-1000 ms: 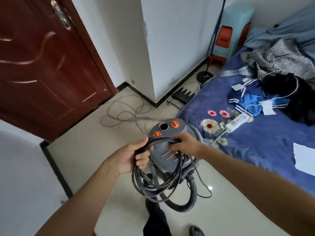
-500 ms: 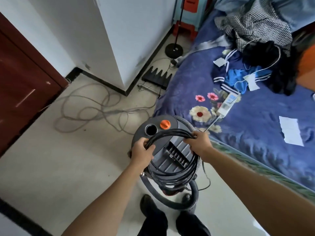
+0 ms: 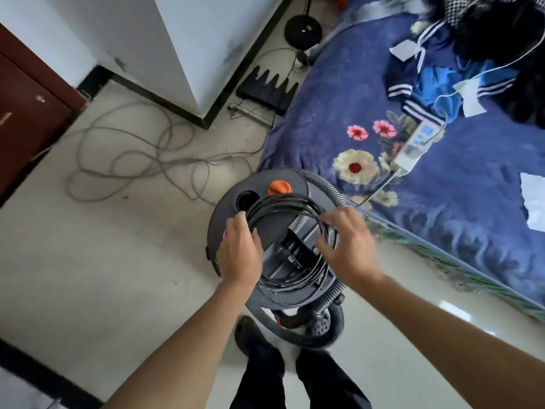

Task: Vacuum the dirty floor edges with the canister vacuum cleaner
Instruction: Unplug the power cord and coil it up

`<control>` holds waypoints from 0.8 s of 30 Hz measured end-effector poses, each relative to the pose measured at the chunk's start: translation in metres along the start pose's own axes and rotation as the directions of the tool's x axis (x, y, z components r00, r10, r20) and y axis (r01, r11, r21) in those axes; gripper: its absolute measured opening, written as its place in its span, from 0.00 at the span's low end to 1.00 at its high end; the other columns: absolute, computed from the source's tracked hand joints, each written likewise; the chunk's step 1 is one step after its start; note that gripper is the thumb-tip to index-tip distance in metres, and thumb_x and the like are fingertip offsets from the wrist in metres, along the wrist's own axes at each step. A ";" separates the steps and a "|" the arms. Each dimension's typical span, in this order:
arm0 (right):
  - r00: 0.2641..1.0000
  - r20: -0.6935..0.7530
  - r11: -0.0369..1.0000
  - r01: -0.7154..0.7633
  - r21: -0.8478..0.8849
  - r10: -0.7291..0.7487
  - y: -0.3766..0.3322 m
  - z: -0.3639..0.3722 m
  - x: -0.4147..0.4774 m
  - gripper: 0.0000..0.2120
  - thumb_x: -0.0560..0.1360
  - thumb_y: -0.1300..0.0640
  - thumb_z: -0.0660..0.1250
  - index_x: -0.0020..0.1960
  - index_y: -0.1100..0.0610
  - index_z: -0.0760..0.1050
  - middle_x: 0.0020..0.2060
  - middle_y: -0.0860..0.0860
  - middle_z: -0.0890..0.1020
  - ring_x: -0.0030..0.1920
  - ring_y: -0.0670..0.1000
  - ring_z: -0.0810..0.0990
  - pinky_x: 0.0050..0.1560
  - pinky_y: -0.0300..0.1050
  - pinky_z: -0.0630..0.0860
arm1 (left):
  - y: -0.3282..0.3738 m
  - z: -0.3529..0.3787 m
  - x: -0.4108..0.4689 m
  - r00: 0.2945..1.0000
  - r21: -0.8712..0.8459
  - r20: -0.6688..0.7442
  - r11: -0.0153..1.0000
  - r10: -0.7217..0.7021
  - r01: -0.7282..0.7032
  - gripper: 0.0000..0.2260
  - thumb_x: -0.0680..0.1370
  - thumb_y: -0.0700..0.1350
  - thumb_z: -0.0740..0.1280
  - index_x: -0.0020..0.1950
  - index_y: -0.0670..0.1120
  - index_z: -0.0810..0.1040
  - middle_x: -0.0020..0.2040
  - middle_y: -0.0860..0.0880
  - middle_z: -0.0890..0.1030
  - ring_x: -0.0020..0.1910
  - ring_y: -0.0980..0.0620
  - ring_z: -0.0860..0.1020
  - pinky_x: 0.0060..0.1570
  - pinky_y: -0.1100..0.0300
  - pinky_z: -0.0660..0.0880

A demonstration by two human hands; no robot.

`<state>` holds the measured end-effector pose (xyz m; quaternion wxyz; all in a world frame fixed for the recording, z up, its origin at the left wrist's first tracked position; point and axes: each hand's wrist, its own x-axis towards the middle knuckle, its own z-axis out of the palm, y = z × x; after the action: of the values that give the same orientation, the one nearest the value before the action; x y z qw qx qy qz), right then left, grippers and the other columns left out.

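Observation:
A grey canister vacuum cleaner [image 3: 230, 202] with an orange knob [image 3: 279, 187] stands on the pale tiled floor in front of my feet. A coil of black power cord [image 3: 283, 202] lies on its top. My left hand [image 3: 240, 249] grips the left side of the coil. My right hand [image 3: 345, 246] holds the right side of the coil, fingers curled over the strands. The ribbed grey hose [image 3: 324, 184] curves round the canister's right side and loops on the floor near my feet.
A bed with a blue floral cover [image 3: 442, 187] and clothes fills the right. A loose grey cable [image 3: 132, 154] sprawls on the floor by the black skirting of a white wall corner [image 3: 206, 113]. A dark red door [image 3: 26, 119] is at left, a black lamp base [image 3: 303, 32] at top.
My view has tilted down and closer onto the vacuum. Both hands have stayed on the cord coil, which has come down from being held up to lie on the canister's top.

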<state>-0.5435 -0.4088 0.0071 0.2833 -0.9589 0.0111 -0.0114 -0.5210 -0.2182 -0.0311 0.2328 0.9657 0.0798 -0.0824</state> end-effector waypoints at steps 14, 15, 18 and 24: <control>0.879 0.449 0.965 -0.043 -0.260 0.160 -0.010 0.071 0.006 0.23 0.76 0.45 0.64 0.63 0.58 0.63 0.48 0.57 0.82 0.49 0.61 0.81 0.41 0.49 0.67 | -0.040 0.031 -0.010 0.968 0.104 -0.207 0.987 0.142 -0.123 0.16 0.79 0.48 0.58 0.58 0.39 0.75 0.56 0.41 0.78 0.52 0.39 0.76 0.49 0.47 0.73; 0.883 0.449 0.966 -0.020 -0.259 0.139 -0.010 0.073 0.006 0.24 0.76 0.44 0.64 0.63 0.58 0.63 0.47 0.57 0.82 0.49 0.61 0.81 0.41 0.49 0.67 | -0.043 0.030 -0.010 0.966 0.094 -0.214 0.988 0.144 -0.126 0.16 0.79 0.48 0.58 0.58 0.38 0.75 0.57 0.42 0.79 0.52 0.40 0.76 0.50 0.48 0.73; 0.878 0.470 0.966 0.034 -0.256 0.093 -0.015 0.079 0.007 0.25 0.76 0.44 0.63 0.65 0.58 0.63 0.47 0.58 0.82 0.48 0.62 0.80 0.40 0.49 0.67 | -0.051 0.023 -0.011 0.967 0.095 -0.219 0.989 0.130 -0.112 0.15 0.78 0.48 0.58 0.57 0.39 0.75 0.55 0.43 0.79 0.51 0.41 0.76 0.46 0.48 0.73; 0.823 0.568 0.954 0.179 -0.239 -0.012 -0.045 0.092 0.016 0.26 0.76 0.46 0.65 0.67 0.59 0.63 0.49 0.59 0.81 0.48 0.64 0.80 0.41 0.50 0.69 | -0.092 -0.005 -0.021 0.983 0.117 -0.152 0.989 0.106 -0.088 0.15 0.76 0.51 0.57 0.50 0.41 0.75 0.45 0.44 0.75 0.44 0.41 0.74 0.38 0.50 0.72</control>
<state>-0.5239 -0.3214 -0.0452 0.1333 -0.9494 -0.1196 0.2578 -0.5585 -0.1372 -0.0631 0.1759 0.9833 0.0461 0.0017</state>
